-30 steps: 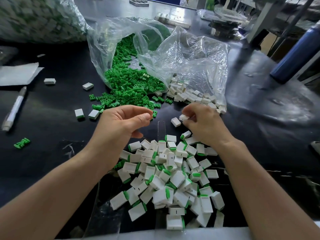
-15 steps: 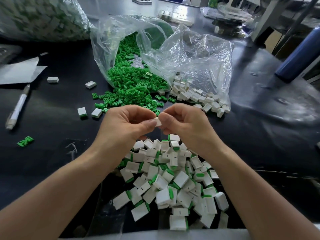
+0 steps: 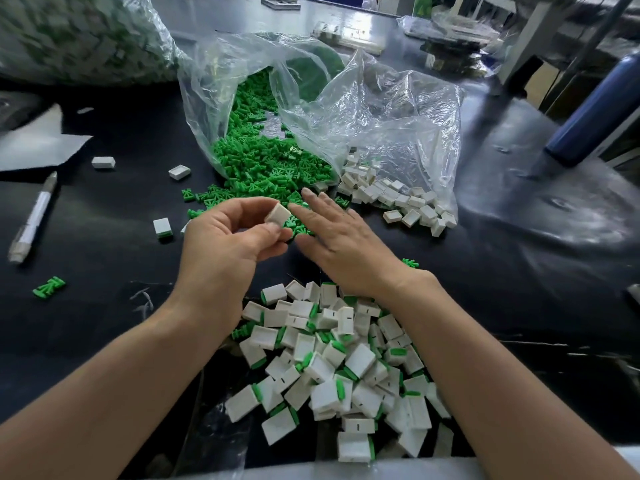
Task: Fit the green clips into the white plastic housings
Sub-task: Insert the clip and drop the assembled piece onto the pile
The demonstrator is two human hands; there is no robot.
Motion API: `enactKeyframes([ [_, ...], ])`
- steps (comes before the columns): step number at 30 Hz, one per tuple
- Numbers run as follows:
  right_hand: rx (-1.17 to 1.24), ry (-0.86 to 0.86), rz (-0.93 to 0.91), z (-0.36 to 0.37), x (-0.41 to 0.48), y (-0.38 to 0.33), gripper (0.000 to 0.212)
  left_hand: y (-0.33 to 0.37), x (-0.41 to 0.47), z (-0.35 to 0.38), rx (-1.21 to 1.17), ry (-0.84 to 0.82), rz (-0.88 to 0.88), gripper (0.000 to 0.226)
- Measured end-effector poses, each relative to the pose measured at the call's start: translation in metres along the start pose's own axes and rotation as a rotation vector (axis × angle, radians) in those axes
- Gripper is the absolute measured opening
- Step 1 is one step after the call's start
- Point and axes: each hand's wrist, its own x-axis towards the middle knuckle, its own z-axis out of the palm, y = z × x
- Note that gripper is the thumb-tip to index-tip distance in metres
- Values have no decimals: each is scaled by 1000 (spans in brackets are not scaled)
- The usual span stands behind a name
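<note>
- Fingers of the left hand [image 3: 221,247] pinch a small white rectangular plastic housing [image 3: 278,214], centre frame.
- Fingers of the right hand [image 3: 346,247], straight and empty, hover over loose green plastic clips [image 3: 256,164] above centre.
- Likely step: fetching a clip; next, pinch one, align it, press it in.

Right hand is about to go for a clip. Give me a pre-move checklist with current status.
1. Grip: left hand pinches the white housing: ok.
2. Free hand: right hand empty, fingers straight: ok.
3. Supply: green clips lie right by the right hand: ok.
4. Orientation: held housing's open side turned toward the clips: cannot tell.
5. Stock: empty housings lie at the mouth of the plastic bag: ok.
</note>
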Motion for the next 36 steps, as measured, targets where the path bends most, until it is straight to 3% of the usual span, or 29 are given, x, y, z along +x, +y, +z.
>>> enactKeyframes([
  [4, -117, -84, 20, 0, -1, 5, 47, -1, -1, 1, 2, -21, -6, 25],
  [7, -129, 17, 10, -6, -9, 10, 40, -1, -1, 1, 4, -20, -5, 26],
  [10, 28, 164, 22, -13, -19, 15, 31, -1, -1, 1, 11, -39, -4, 26],
  [17, 215, 394, 199, -19, -27, 21, 22, 0, -2, 2, -8, -75, -30, 24],
  [23, -20, 227, 204, -8, -19, 19, 33, 1, -4, 4, -7, -94, -57, 23],
  [27, -32, 292, 175, -6, -19, 19, 18, 2, -5, 4, -2, -125, -76, 21],
  [30, 101, 394, 187, -12, -21, 19, 5, 1, -6, 4, -1, -149, -90, 21],
  [34, 592, 442, 165, -24, -33, 14, 23, 0, -8, 6, -3, -162, -112, 16],
  [36, 722, 429, 125, -27, -37, 8, 25, 0, -9, 6, 6, -184, -121, 11],
])
